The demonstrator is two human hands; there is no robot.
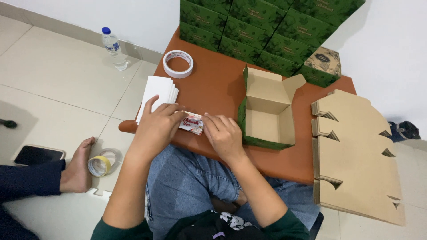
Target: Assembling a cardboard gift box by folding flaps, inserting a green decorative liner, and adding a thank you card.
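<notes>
White-and-red printed card (192,123) lies at the near edge of our brown table (213,89), pinched between both hands: our left hand (156,126) closes its grip on one end, our right hand (224,135) on the other. An open green box (267,111) stands just beside them.

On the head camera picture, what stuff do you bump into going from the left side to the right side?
Black phone → yellow tape roll → water bottle → left hand → small printed card → right hand → open box → stack of flat cardboard.
</notes>
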